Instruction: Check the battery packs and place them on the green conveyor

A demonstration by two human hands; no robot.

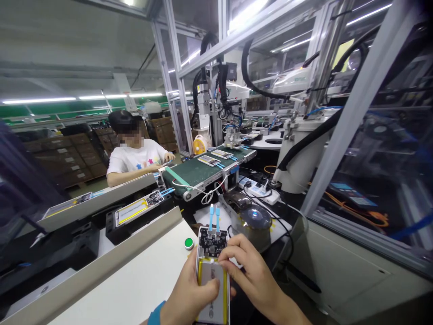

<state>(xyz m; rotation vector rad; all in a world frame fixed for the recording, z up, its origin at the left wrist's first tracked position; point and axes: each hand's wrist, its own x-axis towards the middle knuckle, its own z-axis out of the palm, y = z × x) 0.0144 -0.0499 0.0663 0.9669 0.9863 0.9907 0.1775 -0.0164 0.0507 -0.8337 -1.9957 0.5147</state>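
An open power bank (213, 271) is held up in front of me, showing a silver pouch battery with yellow edges and a black circuit board (212, 243). Two light-blue plug strips (214, 217) stick out of its far end. My left hand (189, 289) is wrapped round its left side, with the thumb lying across the battery. Thumb and forefinger of my right hand (248, 273) are pinched at the right edge, where board and battery meet. What lies between those fingertips is too small to make out.
A green button (189, 243) sits on the white surface (135, 275). Another such unit (135, 211) rests in a black holder at left. Beyond, a green conveyor belt (189, 174) carries two units near a seated co-worker (135, 155). A power strip (260, 189) and cables lie right.
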